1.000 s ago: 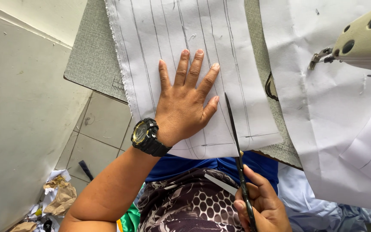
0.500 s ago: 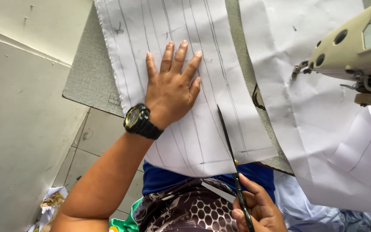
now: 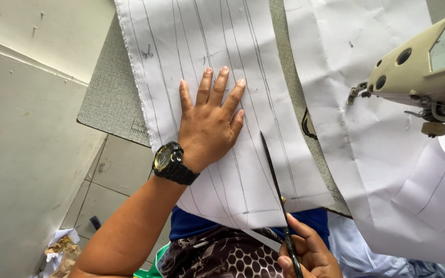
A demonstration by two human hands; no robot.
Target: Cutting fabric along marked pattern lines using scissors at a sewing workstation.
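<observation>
The left hand (image 3: 209, 126) lies flat with fingers spread, pressing the white lined fabric piece (image 3: 217, 103) on the grey table (image 3: 112, 98). This cloth looks thin, light and limp, so it needs such flat holding. At the near right, the right hand (image 3: 307, 255) grips black scissors (image 3: 276, 190), blades on a drawn line.
</observation>
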